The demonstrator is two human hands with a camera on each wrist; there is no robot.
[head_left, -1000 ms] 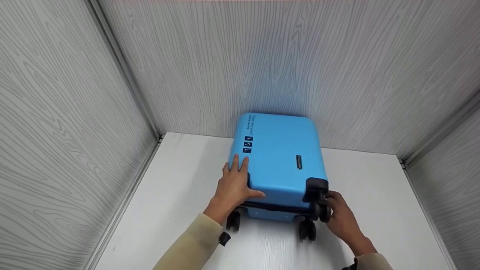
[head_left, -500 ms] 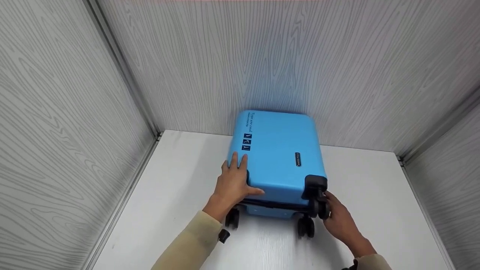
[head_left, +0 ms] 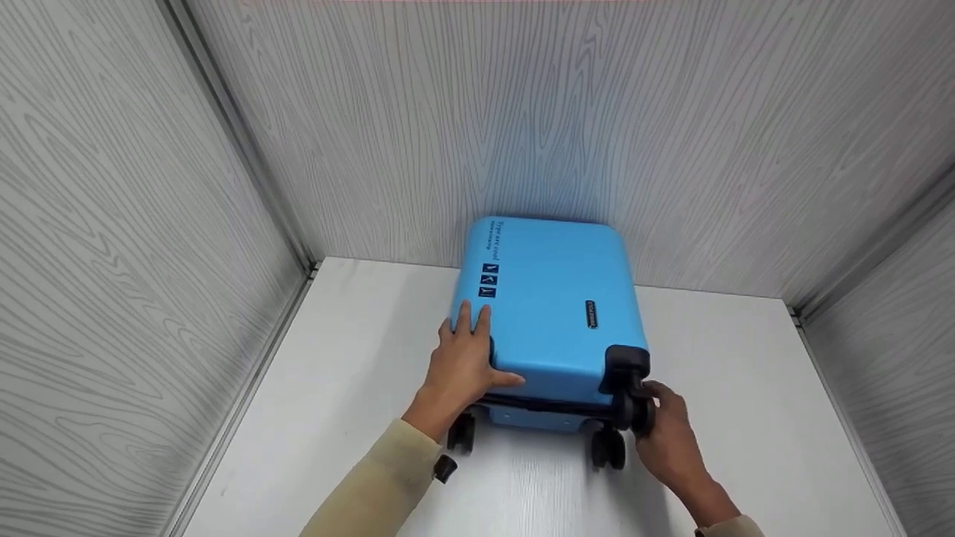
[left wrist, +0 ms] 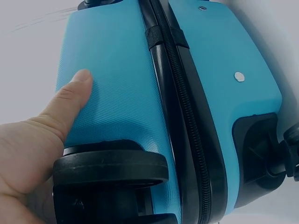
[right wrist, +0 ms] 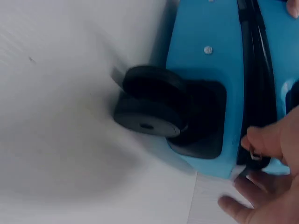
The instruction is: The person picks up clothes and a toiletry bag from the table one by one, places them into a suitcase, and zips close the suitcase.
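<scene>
A light blue hard-shell suitcase (head_left: 556, 276) lies flat, its wheeled end toward me. My left hand (head_left: 459, 365) rests spread over its near left corner, with straight fingers on the upper shell. In the left wrist view the thumb (left wrist: 70, 102) presses the end face beside a black wheel (left wrist: 112, 168). A black zipper (left wrist: 187, 107) runs between the two shells. At the near right corner, my right hand (head_left: 668, 432) is partly hidden behind a wheel (head_left: 638, 414). The right wrist view shows its thumb and fingers pinching a zipper pull (right wrist: 255, 156) at the suitcase's edge.
The suitcase sits on a white floor panel (head_left: 358, 350) against a wood-grain back wall (head_left: 388, 134). Similar walls stand at the left (head_left: 97, 224) and right (head_left: 888, 335). Lower wheels (head_left: 608, 447) stick out toward me.
My right hand has shifted slightly left, closer behind the corner wheel. My left hand keeps its place on the suitcase. The whole head view has drifted a little.
</scene>
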